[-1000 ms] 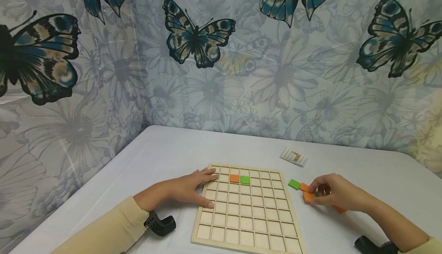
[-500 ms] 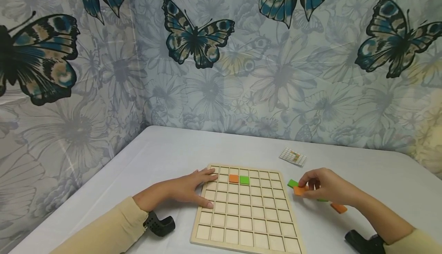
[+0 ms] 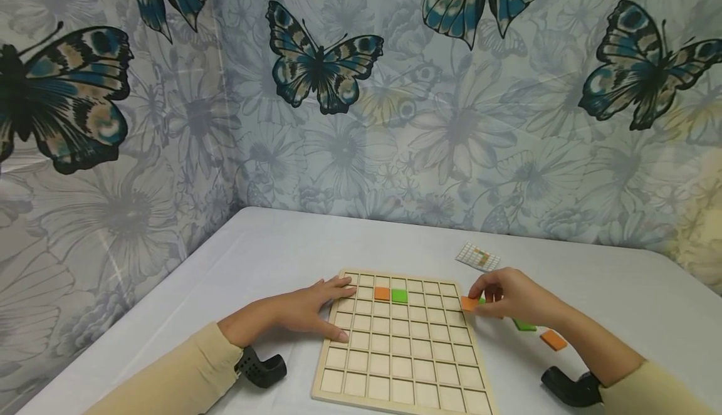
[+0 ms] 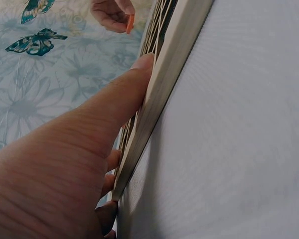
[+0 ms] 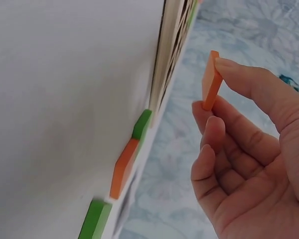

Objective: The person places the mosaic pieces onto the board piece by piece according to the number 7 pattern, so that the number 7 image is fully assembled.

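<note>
My right hand (image 3: pixel 510 296) pinches an orange square tile (image 5: pixel 211 82) between thumb and fingertips, held up off the table near the right edge of the wooden grid board (image 3: pixel 395 343). My left hand (image 3: pixel 307 305) lies along the board's left edge, fingers spread, with thumb and fingertips touching the frame. In the board's second row from the far side sit an orange tile (image 3: pixel 381 293) and, right beside it, a green tile (image 3: pixel 399 296). Seen from the left wrist, the thumb (image 4: pixel 124 89) rests on the board's rim.
Right of the board, loose tiles lie on the white table: a green tile (image 3: pixel 524 325), an orange tile (image 3: pixel 553 340), and others partly hidden by the right hand. A small card with a printed grid (image 3: pixel 478 257) lies farther back. A butterfly-patterned backdrop stands behind.
My right hand has picked up an orange tile from the loose ones and carried it left to the board's right edge. The left hand has stayed in place.
</note>
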`<state>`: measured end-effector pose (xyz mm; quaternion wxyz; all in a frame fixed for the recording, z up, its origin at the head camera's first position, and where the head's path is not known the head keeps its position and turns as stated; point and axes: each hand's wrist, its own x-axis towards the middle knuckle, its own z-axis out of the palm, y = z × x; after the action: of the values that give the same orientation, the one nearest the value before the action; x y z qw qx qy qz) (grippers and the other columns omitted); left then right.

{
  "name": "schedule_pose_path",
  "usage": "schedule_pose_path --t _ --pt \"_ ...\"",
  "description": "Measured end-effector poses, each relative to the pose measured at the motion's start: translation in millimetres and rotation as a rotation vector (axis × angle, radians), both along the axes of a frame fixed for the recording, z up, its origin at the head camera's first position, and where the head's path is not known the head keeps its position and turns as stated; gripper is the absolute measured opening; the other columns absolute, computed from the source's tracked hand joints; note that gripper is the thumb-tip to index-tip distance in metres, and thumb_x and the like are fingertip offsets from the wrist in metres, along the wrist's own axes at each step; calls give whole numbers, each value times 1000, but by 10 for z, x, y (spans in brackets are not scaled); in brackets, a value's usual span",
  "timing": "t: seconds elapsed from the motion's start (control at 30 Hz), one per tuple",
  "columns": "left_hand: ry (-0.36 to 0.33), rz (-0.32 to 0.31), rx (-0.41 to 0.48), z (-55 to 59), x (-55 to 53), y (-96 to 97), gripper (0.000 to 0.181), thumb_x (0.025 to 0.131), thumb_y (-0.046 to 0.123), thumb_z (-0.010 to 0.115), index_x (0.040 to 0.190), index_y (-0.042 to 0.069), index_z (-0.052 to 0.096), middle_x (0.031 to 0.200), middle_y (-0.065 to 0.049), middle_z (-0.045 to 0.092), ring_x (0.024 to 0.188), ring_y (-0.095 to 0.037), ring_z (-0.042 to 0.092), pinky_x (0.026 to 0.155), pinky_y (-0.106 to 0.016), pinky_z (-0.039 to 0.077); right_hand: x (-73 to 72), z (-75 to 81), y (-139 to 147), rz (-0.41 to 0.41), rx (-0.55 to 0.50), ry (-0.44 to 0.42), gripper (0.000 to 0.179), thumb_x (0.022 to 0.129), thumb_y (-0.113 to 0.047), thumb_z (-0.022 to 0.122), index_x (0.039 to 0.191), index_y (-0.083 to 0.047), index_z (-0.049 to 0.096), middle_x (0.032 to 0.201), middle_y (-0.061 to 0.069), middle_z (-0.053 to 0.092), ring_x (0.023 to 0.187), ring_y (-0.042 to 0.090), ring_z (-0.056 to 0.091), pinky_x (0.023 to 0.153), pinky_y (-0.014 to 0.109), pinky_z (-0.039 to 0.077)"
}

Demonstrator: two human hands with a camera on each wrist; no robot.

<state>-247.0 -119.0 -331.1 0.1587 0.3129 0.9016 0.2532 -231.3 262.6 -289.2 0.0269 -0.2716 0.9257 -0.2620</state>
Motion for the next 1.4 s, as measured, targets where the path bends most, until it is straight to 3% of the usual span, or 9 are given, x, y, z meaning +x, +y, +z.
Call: schedule_pose_path --t 0.33,0.6,0.83,1.4 --pt "-7 -4 -2 1 4 -2 82 78 49 70 147 25 31 157 2 12 144 -38 1 115 -57 11 -137 3 -170 42 2 30 21 79 -28 74 91 -11 70 78 -5 62 63 2 49 53 21 45" --pt "1 -16 -1 -6 -14 12 83 78 50 70 147 25 31 157 3 12 144 -36 1 116 -55 10 -227 -3 -275 89 -17 3 20 80 -23 73 93 -7 70 82 -2 64 63 2 51 54 21 46" --pt "17 -21 -1 -19 -25 7 84 78 49 71 147 24 31 157 2 12 145 -35 2 116 -55 10 -277 12 -387 64 -9 -17 15 79 -17 73 90 -8 70 81 -2 64 65 3 51 55 21 46" --pt "-3 -4 -13 2 -2 2 82 78 49 70 147 26 31 158 4 11 144 -36 1 116 -53 10 -394 -5 -618 145 -7 -66 21 78 -22 75 91 -5 70 81 0 66 66 7 54 57 22 48"
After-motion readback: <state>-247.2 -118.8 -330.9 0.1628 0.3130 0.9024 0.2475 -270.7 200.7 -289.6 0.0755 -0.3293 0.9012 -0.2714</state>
